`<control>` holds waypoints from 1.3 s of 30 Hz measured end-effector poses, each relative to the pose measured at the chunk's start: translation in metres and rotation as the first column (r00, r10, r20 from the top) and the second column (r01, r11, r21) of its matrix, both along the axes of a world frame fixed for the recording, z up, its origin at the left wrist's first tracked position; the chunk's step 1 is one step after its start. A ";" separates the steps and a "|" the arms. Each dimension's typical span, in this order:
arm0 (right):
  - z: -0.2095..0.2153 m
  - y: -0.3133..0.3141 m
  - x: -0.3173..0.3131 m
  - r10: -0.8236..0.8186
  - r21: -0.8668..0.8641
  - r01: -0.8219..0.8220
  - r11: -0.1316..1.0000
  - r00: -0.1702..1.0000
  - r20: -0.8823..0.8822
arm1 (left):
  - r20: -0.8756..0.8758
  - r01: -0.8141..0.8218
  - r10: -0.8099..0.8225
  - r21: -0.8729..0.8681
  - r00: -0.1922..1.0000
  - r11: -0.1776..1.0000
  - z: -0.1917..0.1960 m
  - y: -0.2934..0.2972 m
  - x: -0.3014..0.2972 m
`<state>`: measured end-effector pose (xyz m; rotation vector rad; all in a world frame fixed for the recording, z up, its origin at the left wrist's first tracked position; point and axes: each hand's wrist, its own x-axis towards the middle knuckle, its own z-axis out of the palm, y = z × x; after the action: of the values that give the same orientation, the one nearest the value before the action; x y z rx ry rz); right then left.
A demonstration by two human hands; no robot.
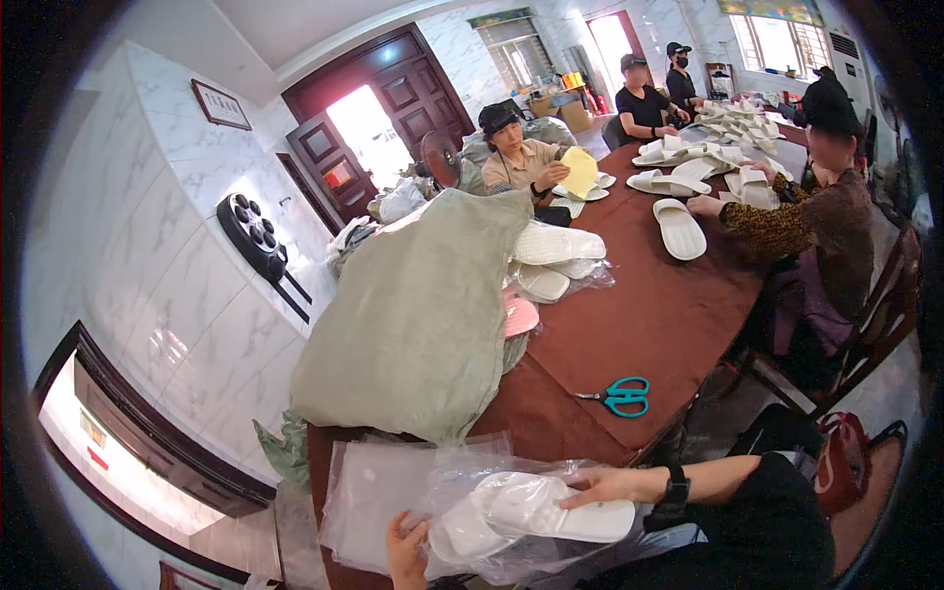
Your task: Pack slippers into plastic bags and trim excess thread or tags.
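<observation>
A pair of white slippers (pixel 531 509) lies overlapped at the table's near edge, partly inside a clear plastic bag (pixel 454 490). My right hand (pixel 598 486), with a dark band on its wrist, grips the upper slipper at its foot opening, thumb on top. On the other side my left hand (pixel 407 546) has its fingers curled on the bag's edge, beside the slippers' left end. Beneath and to the left are flat clear plastic bags (pixel 364 497). Teal-handled scissors (pixel 621 396) rest on the brown cloth beyond my right hand.
A large grey-green sack (pixel 413 315) covers the table's left side, with white slippers (pixel 559 246) and a pink one (pixel 521 316) at its mouth. Several people sit around the brown-covered table (pixel 629 305), handling slippers. A wooden chair (pixel 865 324) stands at right.
</observation>
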<state>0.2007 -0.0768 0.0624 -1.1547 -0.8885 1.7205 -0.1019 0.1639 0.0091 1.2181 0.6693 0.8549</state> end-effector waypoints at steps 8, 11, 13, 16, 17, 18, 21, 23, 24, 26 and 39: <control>-0.008 -0.047 0.008 -0.222 -0.048 0.217 0.975 0.950 -0.218 | -0.046 -0.401 0.409 0.120 0.912 0.908 0.027 0.017 -0.048; 0.002 -0.053 0.035 -0.421 0.019 0.436 0.900 0.878 -0.227 | -0.071 -0.378 0.396 0.185 0.916 0.907 0.045 0.036 -0.062; -0.001 -0.052 0.045 -0.550 0.049 0.564 0.824 0.818 -0.169 | -0.235 -0.253 0.341 0.336 0.910 0.907 0.053 0.060 -0.078; -0.003 -0.040 0.044 -0.619 0.102 0.627 0.772 0.779 -0.103 | -0.268 -0.133 0.252 0.395 0.930 0.909 0.041 0.106 -0.086; -0.005 -0.037 0.042 -0.661 0.142 0.670 0.729 0.742 -0.110 | -0.249 -0.159 0.270 0.390 0.930 0.907 0.040 0.112 -0.093; -0.006 -0.032 0.037 -0.665 0.128 0.678 0.723 0.735 -0.133 | -0.246 -0.184 0.291 0.379 0.925 0.907 0.038 0.118 -0.098; 0.005 -0.012 0.013 -0.609 0.191 0.629 0.754 0.777 -0.157 | -0.327 -0.155 0.286 0.373 0.901 0.915 0.026 0.126 -0.092; 0.011 0.010 -0.008 -0.531 0.227 0.562 0.796 0.827 -0.185 | -0.488 -0.034 0.230 0.379 0.842 0.925 0.021 0.130 -0.099; 0.016 0.019 -0.018 -0.478 0.252 0.512 0.821 0.858 -0.186 | -0.484 -0.028 0.228 0.386 0.845 0.922 0.017 0.135 -0.101; -0.002 0.049 -0.027 -0.367 0.342 0.380 0.859 0.924 -0.106 | -0.549 0.027 0.352 0.566 0.758 0.824 0.006 0.138 -0.109; -0.078 0.071 -0.010 -0.267 0.274 0.215 0.937 0.949 0.168 | -0.468 0.068 0.848 0.882 0.249 0.466 -0.009 0.147 -0.115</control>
<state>0.1903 -0.0060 -0.0159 -1.2239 -1.0101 1.2656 -0.2170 0.3110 -0.0001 2.4996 1.8305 0.9376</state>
